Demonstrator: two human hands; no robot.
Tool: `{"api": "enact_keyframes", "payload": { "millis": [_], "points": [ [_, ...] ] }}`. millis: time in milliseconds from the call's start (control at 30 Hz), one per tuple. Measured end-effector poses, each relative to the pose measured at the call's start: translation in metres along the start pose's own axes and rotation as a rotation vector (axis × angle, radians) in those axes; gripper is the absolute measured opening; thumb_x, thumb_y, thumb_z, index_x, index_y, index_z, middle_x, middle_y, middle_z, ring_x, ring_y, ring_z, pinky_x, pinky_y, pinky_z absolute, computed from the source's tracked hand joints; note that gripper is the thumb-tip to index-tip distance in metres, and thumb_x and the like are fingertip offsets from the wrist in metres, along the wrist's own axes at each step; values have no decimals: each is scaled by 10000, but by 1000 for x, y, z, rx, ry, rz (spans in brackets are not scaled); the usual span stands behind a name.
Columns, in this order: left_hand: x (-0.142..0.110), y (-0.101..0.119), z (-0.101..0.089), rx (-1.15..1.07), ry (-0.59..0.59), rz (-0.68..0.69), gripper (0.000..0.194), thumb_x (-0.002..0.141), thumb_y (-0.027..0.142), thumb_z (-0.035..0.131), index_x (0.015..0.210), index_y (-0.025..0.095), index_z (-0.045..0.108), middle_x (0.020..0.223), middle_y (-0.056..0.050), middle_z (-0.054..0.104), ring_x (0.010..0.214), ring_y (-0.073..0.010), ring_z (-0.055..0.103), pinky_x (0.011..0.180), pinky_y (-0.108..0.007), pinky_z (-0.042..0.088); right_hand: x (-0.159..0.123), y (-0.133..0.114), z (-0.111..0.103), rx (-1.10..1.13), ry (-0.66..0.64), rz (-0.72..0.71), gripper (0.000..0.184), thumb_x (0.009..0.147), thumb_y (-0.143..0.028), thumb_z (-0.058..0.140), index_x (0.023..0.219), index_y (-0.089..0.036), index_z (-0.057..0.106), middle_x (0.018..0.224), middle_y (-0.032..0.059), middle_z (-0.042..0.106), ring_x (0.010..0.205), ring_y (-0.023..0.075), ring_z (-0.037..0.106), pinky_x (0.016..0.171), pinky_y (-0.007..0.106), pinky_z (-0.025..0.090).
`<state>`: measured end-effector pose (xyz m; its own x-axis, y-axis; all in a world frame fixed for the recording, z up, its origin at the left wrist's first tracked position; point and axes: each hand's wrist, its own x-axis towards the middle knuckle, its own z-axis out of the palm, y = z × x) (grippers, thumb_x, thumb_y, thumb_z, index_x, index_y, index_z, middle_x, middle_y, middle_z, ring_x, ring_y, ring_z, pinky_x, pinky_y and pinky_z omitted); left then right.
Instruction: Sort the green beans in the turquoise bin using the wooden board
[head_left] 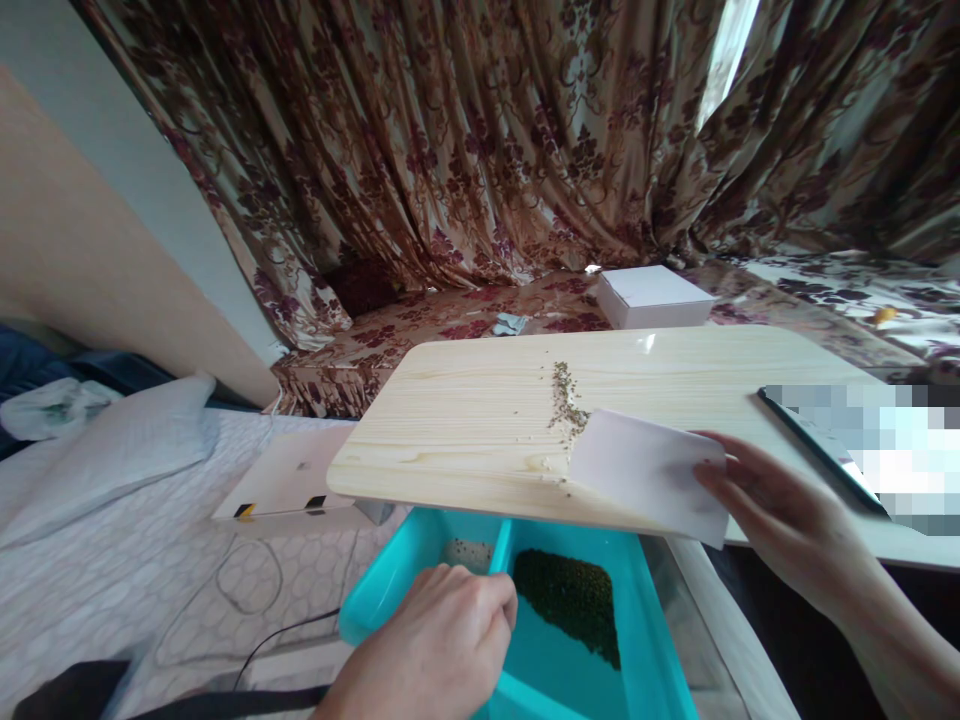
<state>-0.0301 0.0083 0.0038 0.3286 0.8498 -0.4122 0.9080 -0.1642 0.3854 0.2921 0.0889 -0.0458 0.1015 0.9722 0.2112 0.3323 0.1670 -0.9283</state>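
Observation:
My right hand (780, 510) pinches a sheet of white paper (645, 470) between thumb and fingers. The sheet's left edge rests on the pale wooden tabletop (442, 420), against a scattered line of small brown-green grains (566, 395). Below the table's near edge is a turquoise divided tray (667, 640). One compartment holds a heap of dark green grains (566, 595), and a few specks lie in the left one. My left hand (450, 630) is closed over the left compartment, close to the divider. Its fingertips are turned away, so what they hold is hidden.
A dark-edged tablet or screen (810, 440), partly blurred, lies on the table's right side. Behind the table stands a white box (656, 290). Another white box (285, 475) sits on the quilted bed (112, 560) at left, near a thin cable. Patterned curtains (450, 140) hang behind.

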Motion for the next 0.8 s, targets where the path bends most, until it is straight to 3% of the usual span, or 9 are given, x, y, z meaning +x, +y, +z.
{"api": "enact_keyframes", "payload": {
  "millis": [133,267,433,633,800],
  "points": [
    [0,0,0,-1,-5,0,350,975,218,321,949,229,670,964,-79,729,992,-289,654,904,-406,450,1,-1,4,-6,2,-11,466,780,-506,780,1157,-232,751,884,89,831,781,264,796,637,304,659],
    [0,-1,1,2,3,4,341,968,208,325,940,227,664,960,-83,725,980,-287,656,899,-403,452,1,-5,6,8,-52,-11,455,800,-507,769,1169,-242,743,894,74,832,791,243,794,655,297,655],
    [0,-1,-1,14,-4,-3,342,964,200,325,951,227,666,971,-83,728,992,-286,656,904,-396,452,3,-15,14,4,4,-17,431,737,-513,789,1073,-244,758,813,65,821,729,247,783,592,285,638],
    [-2,-3,-3,11,6,-17,345,957,211,326,939,230,669,959,-82,733,986,-290,660,903,-399,457,4,-10,8,-11,-85,-14,396,770,-508,769,1081,-264,775,847,60,829,762,259,790,613,288,649],
    [-3,-5,-2,13,9,-17,357,964,203,316,944,229,672,961,-82,737,985,-287,661,897,-403,458,1,-18,19,-2,-24,16,456,694,-580,786,1001,-242,772,758,58,803,726,256,777,589,289,633]
  ]
}}
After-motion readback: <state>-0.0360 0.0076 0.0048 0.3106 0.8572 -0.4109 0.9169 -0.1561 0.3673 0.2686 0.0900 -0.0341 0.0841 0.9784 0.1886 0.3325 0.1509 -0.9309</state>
